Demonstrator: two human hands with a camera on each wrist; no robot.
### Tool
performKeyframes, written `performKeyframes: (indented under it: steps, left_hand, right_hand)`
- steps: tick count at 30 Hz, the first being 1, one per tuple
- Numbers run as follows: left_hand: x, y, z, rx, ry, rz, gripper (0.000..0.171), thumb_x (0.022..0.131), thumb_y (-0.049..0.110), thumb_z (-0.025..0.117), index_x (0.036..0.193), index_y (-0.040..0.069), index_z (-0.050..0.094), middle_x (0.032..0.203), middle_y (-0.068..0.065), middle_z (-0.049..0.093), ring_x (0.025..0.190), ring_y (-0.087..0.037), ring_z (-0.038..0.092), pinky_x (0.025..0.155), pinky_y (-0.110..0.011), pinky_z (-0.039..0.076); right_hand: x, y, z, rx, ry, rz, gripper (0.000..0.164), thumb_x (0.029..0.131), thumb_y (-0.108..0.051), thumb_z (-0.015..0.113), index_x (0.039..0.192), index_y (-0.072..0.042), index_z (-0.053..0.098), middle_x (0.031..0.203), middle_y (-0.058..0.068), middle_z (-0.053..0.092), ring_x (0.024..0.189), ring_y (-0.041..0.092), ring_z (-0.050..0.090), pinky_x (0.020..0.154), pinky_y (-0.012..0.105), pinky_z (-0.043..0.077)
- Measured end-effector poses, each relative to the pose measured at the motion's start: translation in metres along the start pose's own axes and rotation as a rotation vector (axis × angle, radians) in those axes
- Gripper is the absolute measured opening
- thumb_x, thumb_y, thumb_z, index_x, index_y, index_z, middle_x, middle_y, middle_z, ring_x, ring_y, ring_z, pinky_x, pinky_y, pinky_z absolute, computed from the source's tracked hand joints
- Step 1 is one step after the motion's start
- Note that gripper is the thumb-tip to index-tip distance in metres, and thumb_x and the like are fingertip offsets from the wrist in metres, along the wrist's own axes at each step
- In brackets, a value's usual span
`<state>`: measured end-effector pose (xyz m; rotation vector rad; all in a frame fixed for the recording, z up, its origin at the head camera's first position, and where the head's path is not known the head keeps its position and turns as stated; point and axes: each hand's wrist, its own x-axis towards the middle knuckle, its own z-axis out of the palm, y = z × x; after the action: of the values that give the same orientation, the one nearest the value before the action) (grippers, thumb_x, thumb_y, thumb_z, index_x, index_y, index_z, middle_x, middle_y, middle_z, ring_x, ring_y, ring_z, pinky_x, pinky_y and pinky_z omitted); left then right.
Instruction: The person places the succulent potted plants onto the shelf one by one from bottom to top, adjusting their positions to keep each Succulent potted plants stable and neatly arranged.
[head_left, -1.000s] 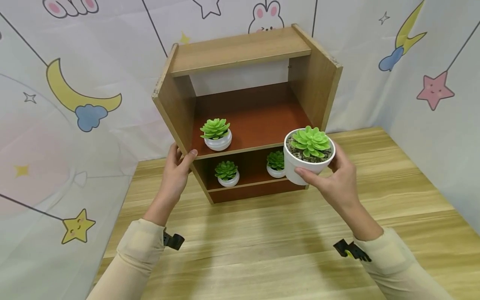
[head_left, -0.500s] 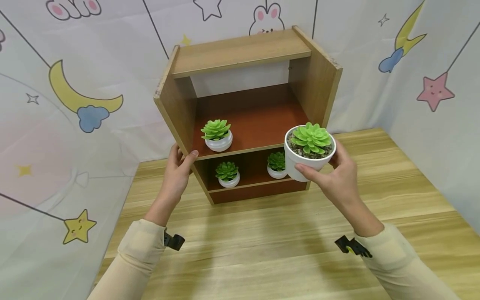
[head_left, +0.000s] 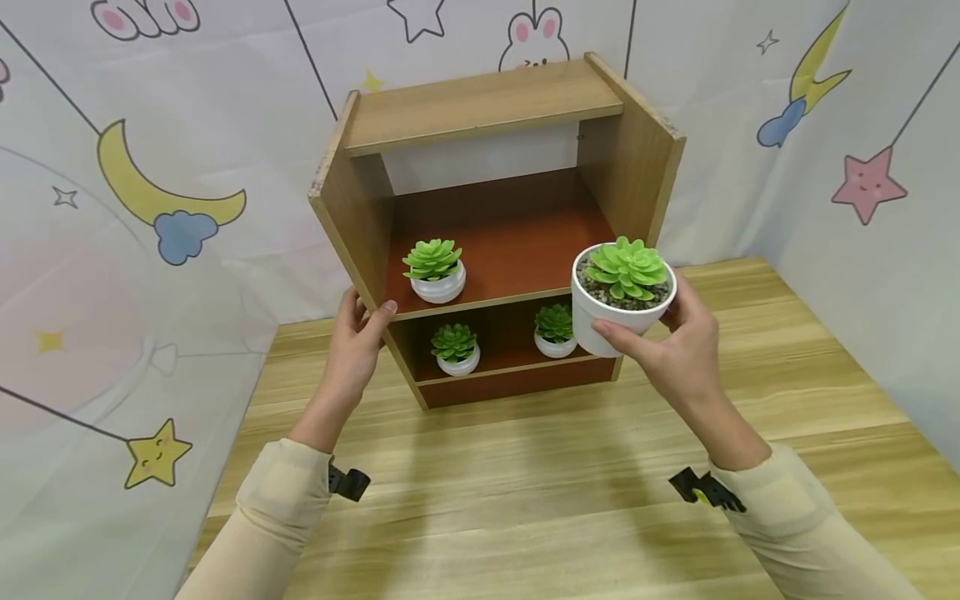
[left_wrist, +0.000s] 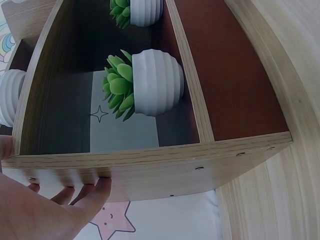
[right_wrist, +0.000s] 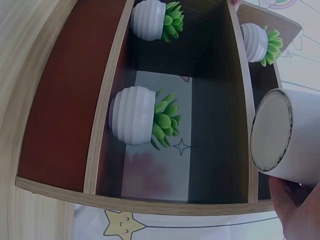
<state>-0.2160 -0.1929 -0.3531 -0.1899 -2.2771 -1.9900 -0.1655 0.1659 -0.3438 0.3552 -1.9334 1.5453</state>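
A small wooden shelf [head_left: 480,125] with reddish boards stands on the table. My left hand [head_left: 356,343] grips its left side panel, thumb at the middle board's front corner and fingers along the outer face, as the left wrist view shows. In my right hand [head_left: 678,354] is a potted succulent [head_left: 622,321] in a smooth white pot, held upright in front of the shelf's right side. Its bare underside shows in the right wrist view. One succulent in a ribbed white pot [head_left: 438,287] sits at the left of the middle board. Two more, a left one [head_left: 457,365] and a right one [head_left: 556,343], stand on the lower board.
The wood-grain table [head_left: 510,500] extends in front of the shelf and to its right. A white cloth [head_left: 247,275] printed with moons, stars and a rabbit hangs behind and at both sides. Black wrist cameras sit at both cuffs.
My right hand has raised the potted succulent slightly and shifted it a little to the right. My left hand keeps its grip on the shelf, and the other plants stay put.
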Motion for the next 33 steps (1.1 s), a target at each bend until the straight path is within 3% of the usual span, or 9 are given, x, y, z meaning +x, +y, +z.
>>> performKeyframes:
  steps: [33]
  left_hand:
    - [-0.001,0.0,-0.001,0.013,-0.003,0.009,0.06,0.102,0.031,0.054,0.152,0.013,0.027,0.148,-0.01,0.038,0.13,-0.028,0.043,0.102,-0.051,0.037]
  right_hand:
    - [0.012,-0.012,0.011,0.023,0.015,0.011,0.08,0.064,0.004,0.089,0.136,-0.005,0.057,0.124,0.009,0.062,0.109,0.02,0.059,0.088,0.026,0.05]
